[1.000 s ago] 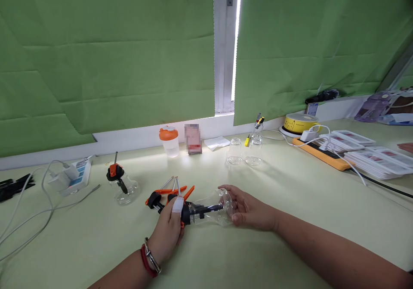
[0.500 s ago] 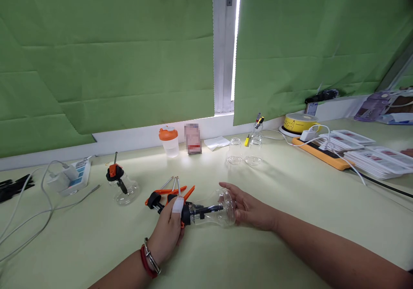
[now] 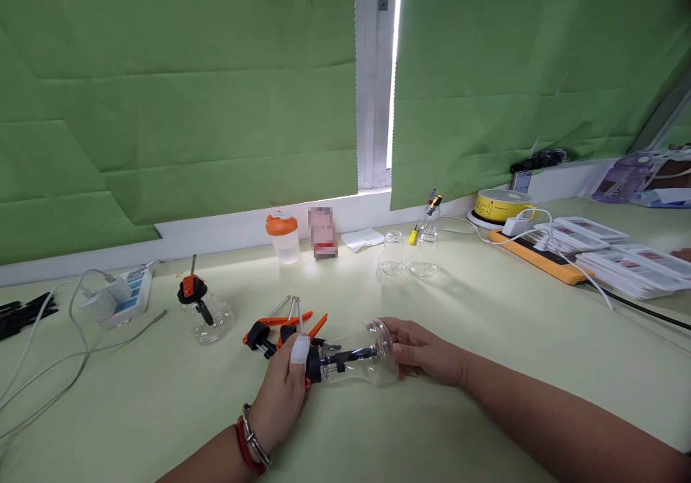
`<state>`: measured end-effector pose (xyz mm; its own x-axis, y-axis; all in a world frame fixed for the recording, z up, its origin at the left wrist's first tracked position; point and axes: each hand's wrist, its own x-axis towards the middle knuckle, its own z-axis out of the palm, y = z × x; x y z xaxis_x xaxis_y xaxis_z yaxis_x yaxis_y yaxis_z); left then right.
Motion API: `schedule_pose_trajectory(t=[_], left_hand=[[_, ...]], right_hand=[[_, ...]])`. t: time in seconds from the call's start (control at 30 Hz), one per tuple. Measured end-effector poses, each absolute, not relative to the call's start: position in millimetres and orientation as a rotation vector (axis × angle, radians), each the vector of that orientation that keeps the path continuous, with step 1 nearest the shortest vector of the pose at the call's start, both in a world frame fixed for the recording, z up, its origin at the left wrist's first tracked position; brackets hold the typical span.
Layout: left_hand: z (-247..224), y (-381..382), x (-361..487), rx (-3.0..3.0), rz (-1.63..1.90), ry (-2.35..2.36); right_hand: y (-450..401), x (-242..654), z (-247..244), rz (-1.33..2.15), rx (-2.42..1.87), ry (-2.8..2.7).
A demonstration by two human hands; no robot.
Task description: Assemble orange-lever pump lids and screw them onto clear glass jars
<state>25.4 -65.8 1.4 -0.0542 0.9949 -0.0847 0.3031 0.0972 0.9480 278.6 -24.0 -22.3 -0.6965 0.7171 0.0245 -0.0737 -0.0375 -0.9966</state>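
A clear bottle (image 3: pixel 372 371) lies on its side between my hands, with a dark rod (image 3: pixel 353 355) inside it. My left hand (image 3: pixel 286 382), a white wrap on its thumb, is closed around the black cap (image 3: pixel 314 365) at the bottle's neck. At the wide base, my right hand (image 3: pixel 424 350) grips the bottle with thumb and fingers around its edge. Just beyond my left hand lie loose cap assemblies with a black cap (image 3: pixel 258 335), orange levers (image 3: pixel 319 324) and metal tubes (image 3: pixel 292 309). Some of these parts are hidden by my hand.
Another capped bottle (image 3: pixel 212 324) stands left. Two clear bottles (image 3: pixel 392 256) rest upside down at the back, near an orange-lidded cup (image 3: pixel 283 238). Cables (image 3: pixel 80 353) cross the left side. An orange power strip (image 3: pixel 540 256) and stacked white packs (image 3: pixel 631 271) lie right.
My right hand's fingers have closed in around the bottle's base, where its index finger stuck out before. The bottle and my left hand have shifted slightly right and toward me.
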Motion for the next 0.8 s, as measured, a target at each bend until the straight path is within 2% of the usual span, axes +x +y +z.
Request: schedule_pose_trajectory(t=[0.27,0.6,0.7,0.8], left_hand=[[3.9,-64.7,27.3,1.189,0.964,1.521],[6.1,-59.8,26.6,1.141,0.955,1.497],[5.6,-61.6,25.9,1.165,0.942,1.522],[2.0,-63.6,24.5,1.283,1.034,1.474]], right_hand=[[-26.3,278.1,-17.7,1.594,-0.790,-1.841],[-31.0,281.7,-19.8,0.612,-0.626,-2.333],[-31.1,282.2,-21.0,0.603,-0.659,-2.355],[-32.0,279.7,-20.4,0.832,-0.743,-2.271]])
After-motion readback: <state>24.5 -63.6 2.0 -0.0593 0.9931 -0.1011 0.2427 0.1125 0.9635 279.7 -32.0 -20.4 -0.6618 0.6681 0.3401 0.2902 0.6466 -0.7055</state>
